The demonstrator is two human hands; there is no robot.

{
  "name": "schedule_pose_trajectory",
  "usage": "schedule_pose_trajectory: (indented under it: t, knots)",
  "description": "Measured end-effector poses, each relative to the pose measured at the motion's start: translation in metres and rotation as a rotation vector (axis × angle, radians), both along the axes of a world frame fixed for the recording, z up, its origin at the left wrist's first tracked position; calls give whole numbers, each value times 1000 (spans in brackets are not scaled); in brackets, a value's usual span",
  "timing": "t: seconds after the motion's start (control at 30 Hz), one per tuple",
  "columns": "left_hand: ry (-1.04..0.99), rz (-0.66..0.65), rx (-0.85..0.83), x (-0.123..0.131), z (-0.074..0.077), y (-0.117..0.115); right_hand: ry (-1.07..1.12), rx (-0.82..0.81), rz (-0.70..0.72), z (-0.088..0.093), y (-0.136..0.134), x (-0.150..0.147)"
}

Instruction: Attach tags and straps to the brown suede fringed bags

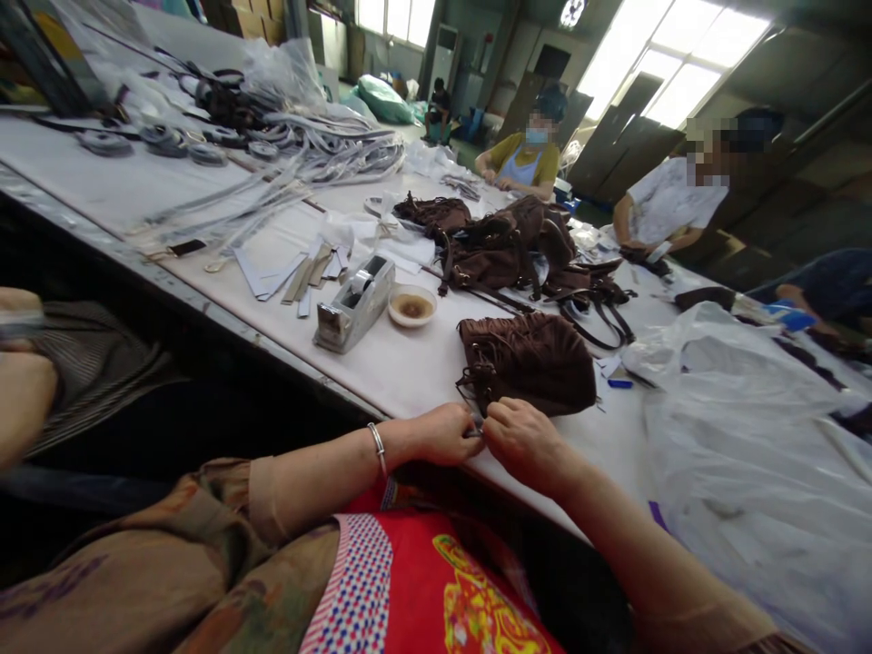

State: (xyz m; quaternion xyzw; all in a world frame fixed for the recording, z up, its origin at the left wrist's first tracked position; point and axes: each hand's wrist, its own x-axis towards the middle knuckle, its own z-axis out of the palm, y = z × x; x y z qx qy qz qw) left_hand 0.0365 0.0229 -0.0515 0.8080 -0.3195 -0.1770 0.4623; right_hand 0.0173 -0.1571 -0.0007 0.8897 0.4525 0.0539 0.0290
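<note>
A brown fringed bag (pixel 531 359) lies on the white table (pixel 409 363) near its front edge. My left hand (pixel 442 434) and my right hand (pixel 521 440) meet just below the bag, at the table edge. Both are closed in a pinch on a small part at the bag's near corner; what they pinch is too small to name. A silver bangle (pixel 377 445) sits on my left wrist.
A grey tape dispenser (pixel 354 304) and a small bowl (pixel 411 307) stand left of the bag. More brown bags (pixel 518 245) are piled behind. White plastic sheeting (pixel 749 436) covers the right side. Strips and straps (pixel 320 154) lie far left. Two people work across the table.
</note>
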Motion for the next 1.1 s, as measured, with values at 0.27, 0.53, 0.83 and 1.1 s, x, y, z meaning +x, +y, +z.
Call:
schedule_pose_trajectory:
  t: [0.27, 0.53, 0.83, 1.1]
  knots:
    - [294, -73, -59, 2, 3, 5, 0, 123, -4, -9, -13, -20]
    - [741, -14, -194, 4, 16, 4, -26, 194, -37, -21, -16, -34]
    - [514, 42, -192, 10, 2, 9, -70, 551, -184, -38, -18, -36]
    - [-477, 71, 32, 10, 18, 36, 85, 1020, -375, 5, 29, 8]
